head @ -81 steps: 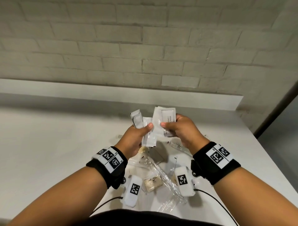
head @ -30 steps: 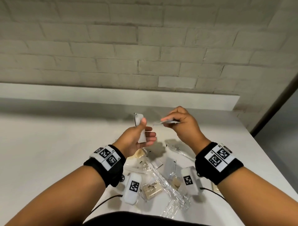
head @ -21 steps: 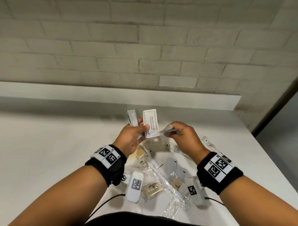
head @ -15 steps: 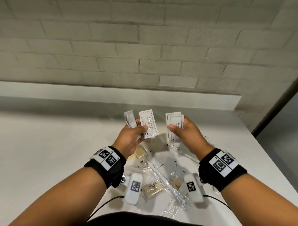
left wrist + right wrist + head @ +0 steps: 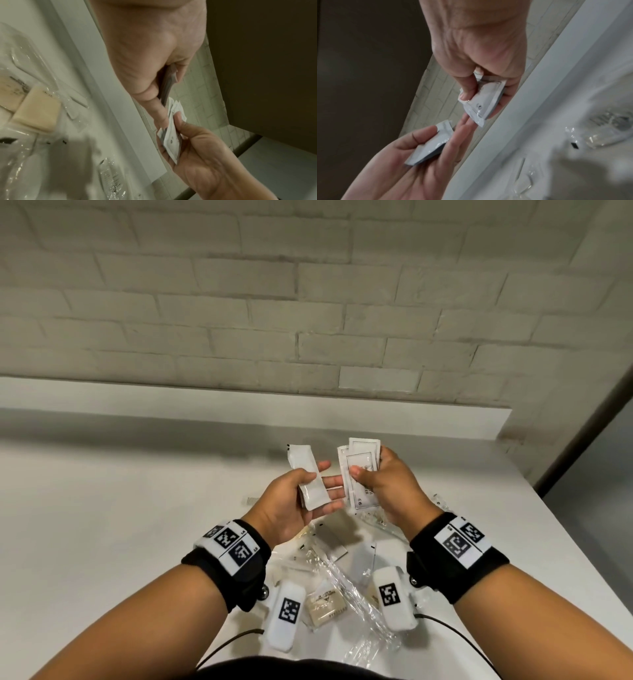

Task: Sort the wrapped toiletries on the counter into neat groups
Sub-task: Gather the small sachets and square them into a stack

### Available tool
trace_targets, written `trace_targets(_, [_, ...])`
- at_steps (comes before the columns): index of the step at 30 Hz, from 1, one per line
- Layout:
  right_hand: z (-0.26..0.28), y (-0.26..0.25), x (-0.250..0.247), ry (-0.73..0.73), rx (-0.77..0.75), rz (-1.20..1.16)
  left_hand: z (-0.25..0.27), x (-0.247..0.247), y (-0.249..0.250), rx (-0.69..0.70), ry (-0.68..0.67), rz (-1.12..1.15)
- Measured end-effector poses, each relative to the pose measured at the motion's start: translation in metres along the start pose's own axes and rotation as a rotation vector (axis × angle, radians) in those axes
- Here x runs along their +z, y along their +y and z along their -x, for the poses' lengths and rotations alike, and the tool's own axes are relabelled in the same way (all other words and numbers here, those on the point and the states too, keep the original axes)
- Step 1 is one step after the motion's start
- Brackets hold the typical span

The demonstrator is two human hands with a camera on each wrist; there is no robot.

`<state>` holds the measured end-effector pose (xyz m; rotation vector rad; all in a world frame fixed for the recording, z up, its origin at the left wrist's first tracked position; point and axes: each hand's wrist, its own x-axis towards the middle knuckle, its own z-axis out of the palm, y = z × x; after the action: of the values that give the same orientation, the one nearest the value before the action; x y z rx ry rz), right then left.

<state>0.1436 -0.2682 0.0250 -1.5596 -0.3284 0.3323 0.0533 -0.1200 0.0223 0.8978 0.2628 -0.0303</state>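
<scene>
Overhead, left hand (image 5: 291, 501) pins narrow white sachets (image 5: 306, 481) under thumb, fingers nearly straight beneath; right hand (image 5: 387, 487) pinches printed sachets (image 5: 359, 477), thumb over front, above counter (image 5: 120, 508). Left wrist: sachet edges between thumb and fingers, soap bar (image 5: 36, 112) below, blurred. Right wrist: thumb (image 5: 467, 88) clamps perhaps several packets.
</scene>
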Motion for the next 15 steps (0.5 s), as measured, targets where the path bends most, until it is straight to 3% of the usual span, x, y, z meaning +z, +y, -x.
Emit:
trace_targets(4, [0.001, -0.009, -0.012, 0.04, -0.035, -0.059, -0.002, -0.001, -0.004, 0.076, 0.05, -0.115])
trace_targets(8, [0.009, -0.022, -0.008, -0.213, 0.059, -0.266, -0.004, -0.003, -0.006, 0.131, 0.11, -0.249])
trace_targets(11, [0.019, -0.025, 0.001, -0.337, 0.134, -0.2, -0.002, 0.001, -0.009, 0.094, 0.06, -0.362])
trace_targets(13, [0.02, -0.026, 0.005, -0.295, 0.062, -0.151, -0.003, 0.0, -0.01, 0.057, 0.057, -0.393])
trace_targets(15, [0.018, -0.026, 0.004, -0.215, -0.121, -0.056, -0.003, -0.001, -0.008, 0.002, 0.061, -0.375])
